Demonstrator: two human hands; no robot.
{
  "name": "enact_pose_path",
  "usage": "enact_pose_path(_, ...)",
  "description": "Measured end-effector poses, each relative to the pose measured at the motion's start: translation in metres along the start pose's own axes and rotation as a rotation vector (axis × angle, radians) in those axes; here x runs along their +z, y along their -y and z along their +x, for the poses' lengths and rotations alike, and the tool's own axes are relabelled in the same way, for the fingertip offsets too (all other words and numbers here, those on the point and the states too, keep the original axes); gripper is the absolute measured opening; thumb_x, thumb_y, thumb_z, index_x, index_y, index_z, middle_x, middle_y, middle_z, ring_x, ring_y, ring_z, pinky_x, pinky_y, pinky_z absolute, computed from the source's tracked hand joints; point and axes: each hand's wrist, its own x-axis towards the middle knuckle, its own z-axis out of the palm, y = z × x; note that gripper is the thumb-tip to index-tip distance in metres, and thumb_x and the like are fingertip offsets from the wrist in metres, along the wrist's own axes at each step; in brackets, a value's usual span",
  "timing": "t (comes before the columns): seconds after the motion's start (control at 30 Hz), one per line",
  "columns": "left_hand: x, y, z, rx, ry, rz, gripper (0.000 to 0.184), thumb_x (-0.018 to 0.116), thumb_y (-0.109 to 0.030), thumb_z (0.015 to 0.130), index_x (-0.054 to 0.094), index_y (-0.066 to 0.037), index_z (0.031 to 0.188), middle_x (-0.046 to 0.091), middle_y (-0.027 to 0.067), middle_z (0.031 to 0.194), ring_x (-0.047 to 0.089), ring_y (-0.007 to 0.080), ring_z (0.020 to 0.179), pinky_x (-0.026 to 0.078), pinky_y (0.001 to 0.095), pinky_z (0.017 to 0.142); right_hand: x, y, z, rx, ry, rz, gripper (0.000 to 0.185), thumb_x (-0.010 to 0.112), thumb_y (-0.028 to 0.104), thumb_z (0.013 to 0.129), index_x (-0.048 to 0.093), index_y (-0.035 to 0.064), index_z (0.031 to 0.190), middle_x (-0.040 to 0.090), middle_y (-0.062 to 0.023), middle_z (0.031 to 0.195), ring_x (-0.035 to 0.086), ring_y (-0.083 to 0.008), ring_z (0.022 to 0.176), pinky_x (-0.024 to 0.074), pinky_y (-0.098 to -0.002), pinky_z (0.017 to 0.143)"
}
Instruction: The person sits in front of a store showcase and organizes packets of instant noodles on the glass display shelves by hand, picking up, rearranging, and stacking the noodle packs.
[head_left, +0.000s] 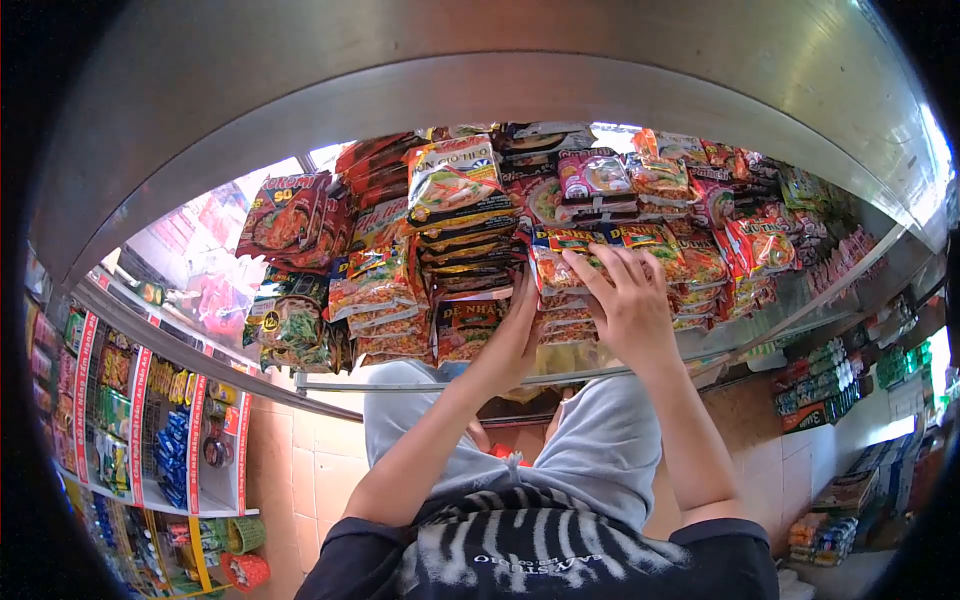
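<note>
My right hand (pixel 635 305) rests with fingers spread on the front of the top instant noodle packets (pixel 567 243) in a middle stack. Against the left side of that same stack lies my left hand (pixel 514 335), its fingers stretched out and partly hidden between stacks. Just left of it is a gap with a red noodle packet (pixel 465 325) lying low. Beyond the gap stands a tall stack topped by a white noodle packet (pixel 455 182). Further left is another stack of orange-red noodle packets (pixel 372 285).
A metal-framed glass shelf edge (pixel 440 384) runs across in front of me, with a broad metal panel (pixel 480 90) overhead. At the left stands a rack (pixel 190 440) of hanging goods. More packaged goods (pixel 825 385) sit at the right.
</note>
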Motion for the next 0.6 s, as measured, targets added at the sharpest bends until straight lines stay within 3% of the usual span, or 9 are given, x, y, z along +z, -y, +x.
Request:
enact_pose_path(0.17, -0.02, -0.012, -0.012, -0.052, 0.035, 0.036, 0.093, 0.066, 0.003, 0.103, 0.013, -0.002, 0.18, 0.015, 0.0286, 0.185, 0.009, 0.0471, 0.174, 0.019, 0.0534, 0.14, 0.002, -0.003, 0.001, -0.007, 0.038, -0.012, 0.079, 0.077, 0.007, 0.091, 0.058, 0.0318, 0.164, 0.064, -0.0054, 0.15, 0.058, -0.0275, 0.142, 0.0383, -0.053, 0.124)
enact_pose_path(0.27, -0.045, -0.027, -0.032, -0.038, 0.049, 0.421, 0.097, 0.078, -0.014, 0.1, 0.021, -0.002, 0.178, 0.022, 0.0285, 0.183, 0.019, 0.0521, 0.17, 0.027, 0.0561, 0.138, 0.003, -0.005, 0.0, -0.005, 0.032, 0.045, 0.08, 0.078, 0.007, 0.091, 0.058, 0.0324, 0.164, 0.063, -0.0052, 0.151, 0.056, -0.028, 0.143, 0.0383, -0.0542, 0.124)
enact_pose_path(0.33, -0.053, -0.03, -0.048, -0.121, 0.122, 0.477, 0.1, 0.08, -0.014, 0.097, 0.022, -0.002, 0.178, 0.024, 0.0278, 0.182, 0.02, 0.051, 0.17, 0.029, 0.0573, 0.137, 0.003, -0.004, 0.0, 0.005, 0.022, 0.083, 0.081, 0.08, 0.009, 0.09, 0.058, 0.0331, 0.164, 0.062, -0.0071, 0.153, 0.055, -0.0303, 0.145, 0.0376, -0.0552, 0.125)
enact_pose_path(0.37, -0.051, -0.024, -0.06, -0.144, 0.129, 0.535, 0.099, 0.081, -0.02, 0.095, 0.027, 0.0, 0.176, 0.026, 0.0275, 0.181, 0.022, 0.0487, 0.17, 0.025, 0.0594, 0.138, 0.002, 0.0, 0.002, 0.001, 0.021, 0.089, 0.081, 0.08, 0.009, 0.09, 0.058, 0.0331, 0.164, 0.062, -0.0071, 0.153, 0.055, -0.0303, 0.145, 0.0376, -0.0552, 0.125)
enact_pose_path(0.4, -0.047, -0.018, -0.07, -0.148, 0.128, 0.539, 0.099, 0.081, -0.02, 0.095, 0.027, 0.0, 0.176, 0.026, 0.0275, 0.181, 0.022, 0.0487, 0.17, 0.025, 0.0594, 0.138, 0.0, 0.004, 0.003, -0.023, -0.067, 0.105, 0.081, 0.081, 0.01, 0.09, 0.059, 0.0333, 0.164, 0.061, -0.0082, 0.154, 0.054, -0.0311, 0.145, 0.0373, -0.0562, 0.125)
enact_pose_path(0.47, -0.036, -0.012, -0.09, -0.228, 0.294, 0.836, 0.097, 0.082, -0.028, 0.095, 0.033, 0.003, 0.172, 0.029, 0.0273, 0.18, 0.024, 0.0456, 0.17, 0.019, 0.0614, 0.14, 0.006, 0.011, 0.001, -0.111, -0.246, 0.102, 0.076, 0.081, 0.01, 0.089, 0.064, 0.0313, 0.159, 0.062, -0.009, 0.15, 0.055, -0.0313, 0.144, 0.0389, -0.0582, 0.125)
enact_pose_path(0.5, -0.032, -0.013, -0.095, -0.193, 0.234, 0.807, 0.097, 0.081, -0.034, 0.093, 0.037, 0.005, 0.17, 0.033, 0.0274, 0.178, 0.026, 0.0436, 0.17, 0.014, 0.063, 0.14, 0.009, 0.015, -0.003, -0.168, -0.316, 0.138, 0.071, 0.08, 0.009, 0.089, 0.066, 0.0298, 0.156, 0.063, -0.008, 0.147, 0.057, -0.0303, 0.141, 0.0412, -0.0577, 0.123)
enact_pose_path(0.6, -0.026, -0.02, -0.108, -0.141, 0.249, 0.905, 0.091, 0.078, -0.029, 0.092, 0.041, 0.004, 0.168, 0.036, 0.0278, 0.176, 0.029, 0.0433, 0.169, 0.018, 0.0631, 0.139, 0.02, 0.031, -0.024, -0.245, -0.42, 0.226, 0.059, 0.077, 0.008, 0.089, 0.073, 0.0262, 0.144, 0.065, -0.0052, 0.141, 0.061, -0.0282, 0.132, 0.0474, -0.0551, 0.117)
